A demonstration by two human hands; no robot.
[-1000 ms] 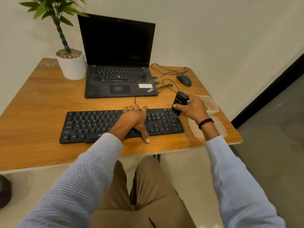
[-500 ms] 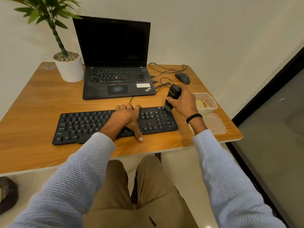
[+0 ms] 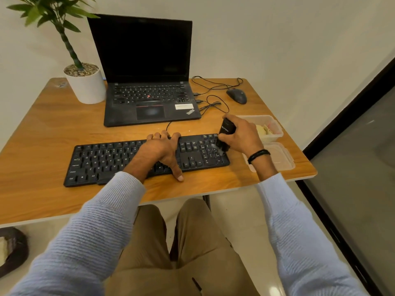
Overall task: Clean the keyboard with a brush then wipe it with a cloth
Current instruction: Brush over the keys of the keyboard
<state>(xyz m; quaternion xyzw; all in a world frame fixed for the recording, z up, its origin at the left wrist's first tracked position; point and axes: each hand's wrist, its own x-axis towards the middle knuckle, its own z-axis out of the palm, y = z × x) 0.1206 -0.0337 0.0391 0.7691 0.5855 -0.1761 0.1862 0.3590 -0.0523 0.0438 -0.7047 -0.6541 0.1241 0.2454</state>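
A black keyboard [image 3: 102,161] lies across the front of the wooden table [image 3: 42,133]. My left hand [image 3: 162,152] rests spread over its middle, fingers reaching past the far edge and thumb on the table in front. My right hand [image 3: 241,135] grips a black brush [image 3: 226,130] held upright, its bristles down on the number pad at the keyboard's right end. Pale dust shows on the keys by the bristles. No cloth is plainly visible.
An open black laptop [image 3: 147,82] stands behind the keyboard, a potted plant [image 3: 84,82] at its left. A mouse [image 3: 236,96] and cables lie at the back right. Two clear plastic containers [image 3: 275,133] sit at the table's right edge, close to my right hand.
The brush in my right hand swept to the far edge of the number pad and is back down on it. My left hand has stayed on the keyboard.
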